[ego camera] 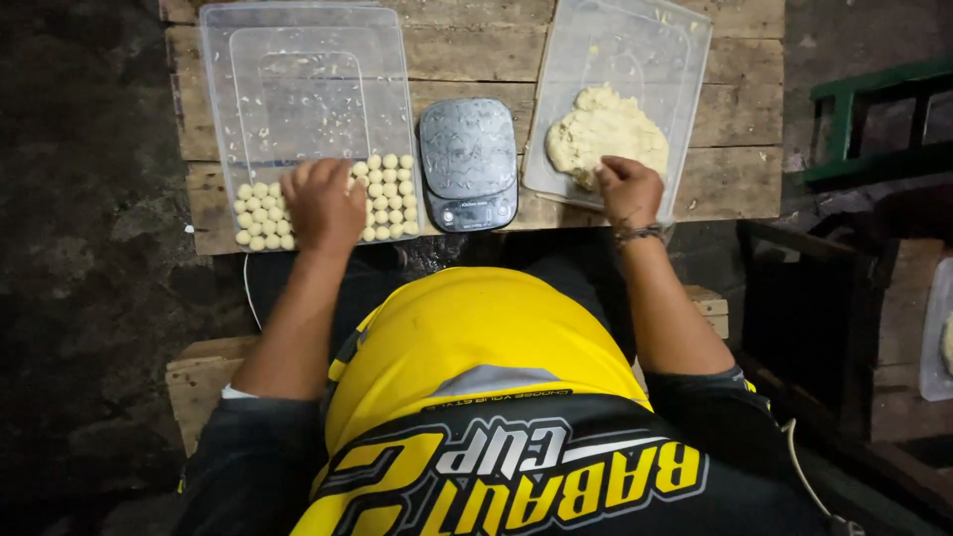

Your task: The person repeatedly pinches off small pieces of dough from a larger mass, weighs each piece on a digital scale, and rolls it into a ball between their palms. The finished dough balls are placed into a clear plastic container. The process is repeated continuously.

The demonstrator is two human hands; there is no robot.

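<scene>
My left hand [323, 203] rests, fingers curled, in the near end of a clear plastic container [308, 60], among several rows of small pale dough balls [389, 194]. What it holds, if anything, is hidden under the palm. My right hand [628, 189] pinches the near edge of a lump of pale dough [606, 129] lying in a second clear tray [635, 40]. A grey digital kitchen scale [469, 164] stands between the two containers.
Everything sits on a low table of rough wooden planks [476, 69]. A green frame [874, 109] and dark crates [814, 308] stand to the right. Another tray [938, 337] shows at the right edge. The floor [79, 199] is dark.
</scene>
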